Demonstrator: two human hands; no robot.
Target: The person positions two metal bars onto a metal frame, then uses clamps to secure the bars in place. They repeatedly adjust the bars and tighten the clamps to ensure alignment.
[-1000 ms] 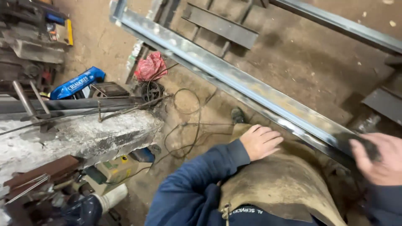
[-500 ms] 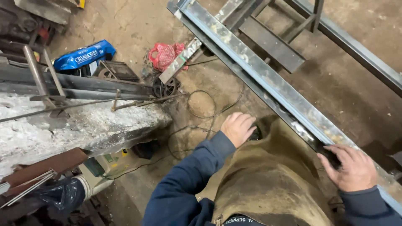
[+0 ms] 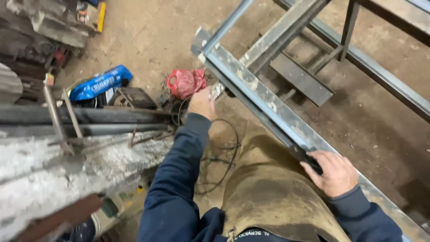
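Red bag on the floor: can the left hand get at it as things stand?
Probably yes. The left hand is stretched out right beside the red bag, with nothing between them. The steel beam passes to the hand's right, clear of that path. The right hand rests on the beam.

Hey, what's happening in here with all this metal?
A person in a blue sweater and leather apron stands at a long steel beam that belongs to a welded frame. The right hand grips the beam's near edge around a dark object I can't identify. The left hand reaches out toward the beam's far end, close to a red bag on the dirt floor. Cables lie below, and steel bars are stacked to the left.
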